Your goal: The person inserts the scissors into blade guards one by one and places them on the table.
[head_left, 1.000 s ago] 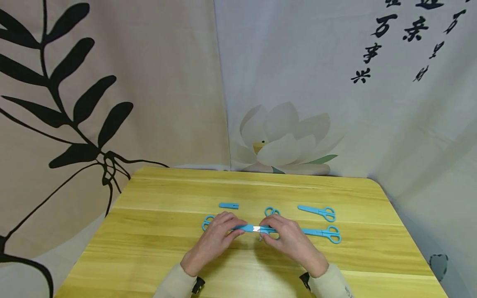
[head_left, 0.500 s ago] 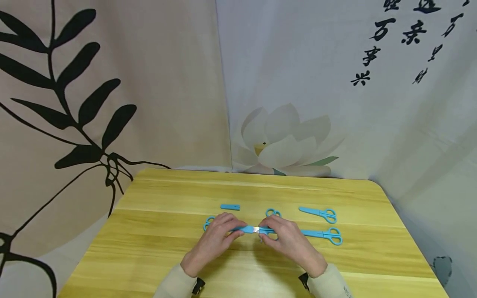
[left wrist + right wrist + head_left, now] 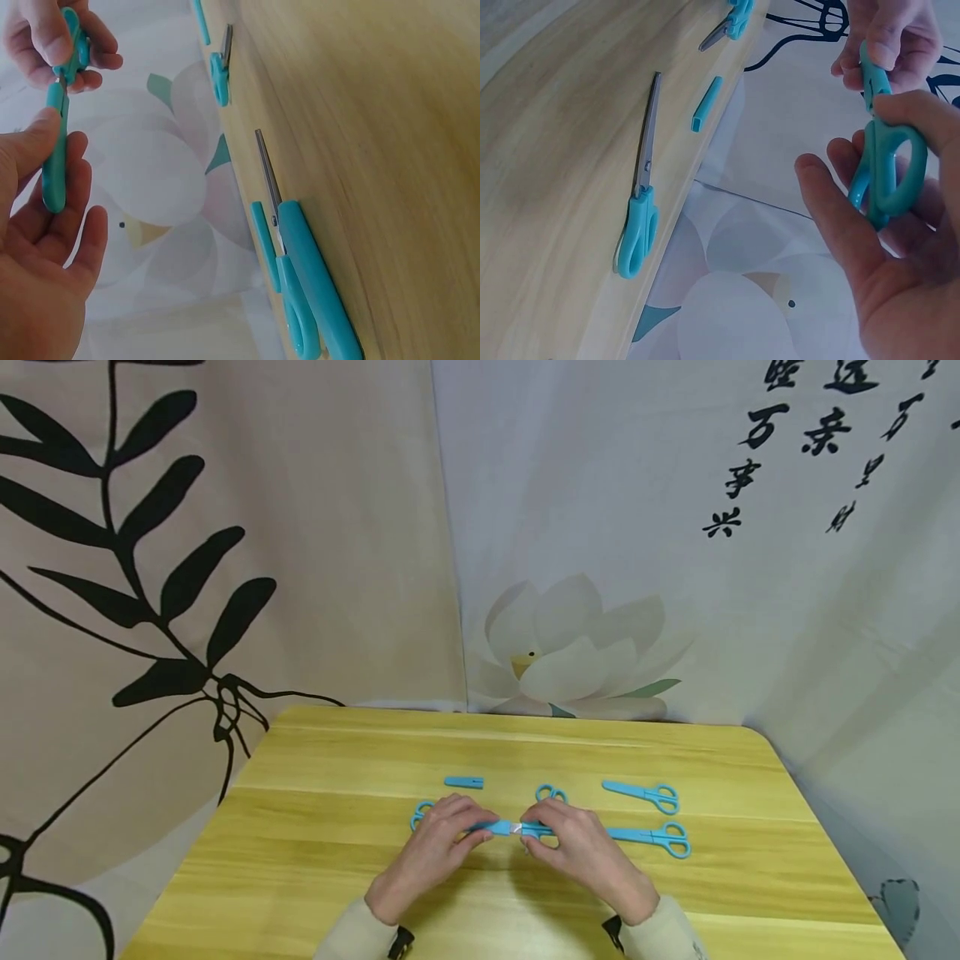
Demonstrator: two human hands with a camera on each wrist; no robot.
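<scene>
In the head view the left hand (image 3: 429,853) pinches a blue blade cover (image 3: 501,828) between thumb and fingers. Facing it, the right hand (image 3: 591,856) grips the handle end of blue scissors (image 3: 886,161). A short piece of shiny blade (image 3: 516,829) shows between cover and handle; the rest of the blade is inside the cover. The left wrist view has the cover (image 3: 54,176) lying along the left fingers, its open end towards the scissors. Both hands are held in line, above the front of the scissors lying on the table.
On the wooden table (image 3: 337,902) lie covered scissors (image 3: 651,795) at the back right, and another covered pair (image 3: 651,837) in front of them. Uncovered scissors (image 3: 643,202) lie beyond the hands, a loose cover (image 3: 463,782) to their left. More scissors (image 3: 420,814) are partly behind the left hand.
The head view has shifted slightly, with the table lower in it. Both hands keep their grips, and slightly less blade shows between cover and handle.
</scene>
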